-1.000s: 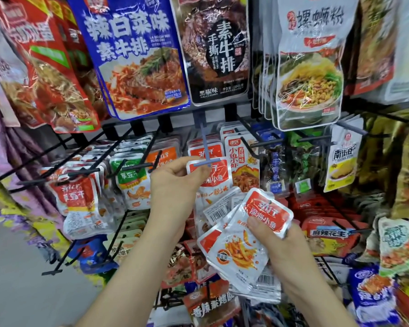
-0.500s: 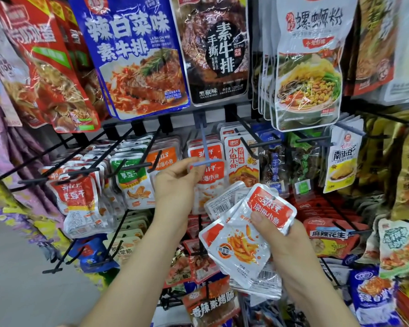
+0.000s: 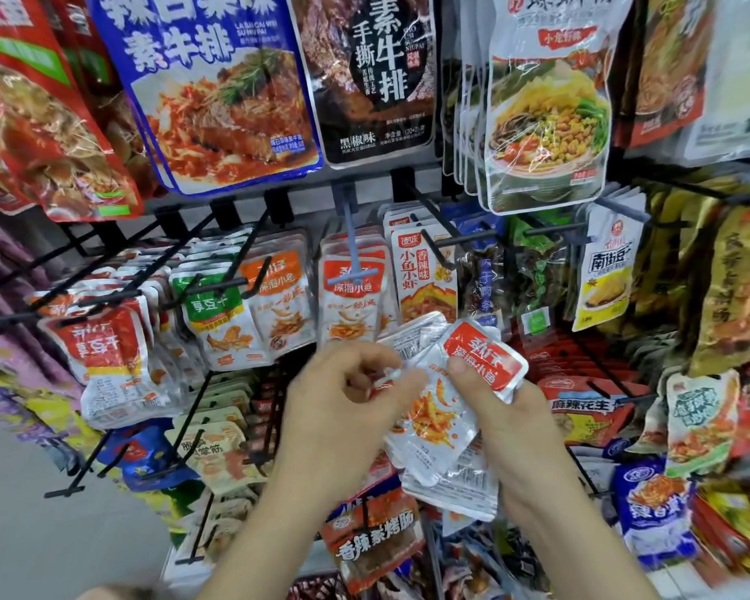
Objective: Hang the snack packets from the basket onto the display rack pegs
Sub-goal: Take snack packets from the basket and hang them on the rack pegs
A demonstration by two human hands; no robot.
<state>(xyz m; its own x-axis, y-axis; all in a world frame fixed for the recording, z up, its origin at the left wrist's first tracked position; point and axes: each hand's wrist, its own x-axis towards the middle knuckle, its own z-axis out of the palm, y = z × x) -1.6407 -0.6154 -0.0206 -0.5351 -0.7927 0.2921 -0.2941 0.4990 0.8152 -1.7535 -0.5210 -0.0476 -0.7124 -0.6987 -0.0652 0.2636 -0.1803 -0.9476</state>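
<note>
Grips a fanned stack of snack packets (image 3: 440,426) in the right hand (image 3: 512,413), just off frame centre toward 5 o'clock. Lies tilted, long axis running from 1 o'clock to 7 o'clock, top packet face-up with its red header (image 3: 490,357) pointing to 1 o'clock and its clear bottom toward 7. Clamps that header under the thumb, fingers curled round behind the stack, forearm entering from 5 o'clock. Reaches in from 7 o'clock with the left hand (image 3: 343,400), back of the hand to the camera, fingers curled tight and pinching the stack's edge at its 10 o'clock corner. Blurred there, so cannot tell how many packets are pinched. At 12 o'clock from the hands, a blue peg (image 3: 352,253) on the display rack (image 3: 252,196), its T-shaped tip crossing the header of a matching hung packet (image 3: 350,313). Loaded black pegs (image 3: 230,282) out toward 9 and 10 o'clock.
</note>
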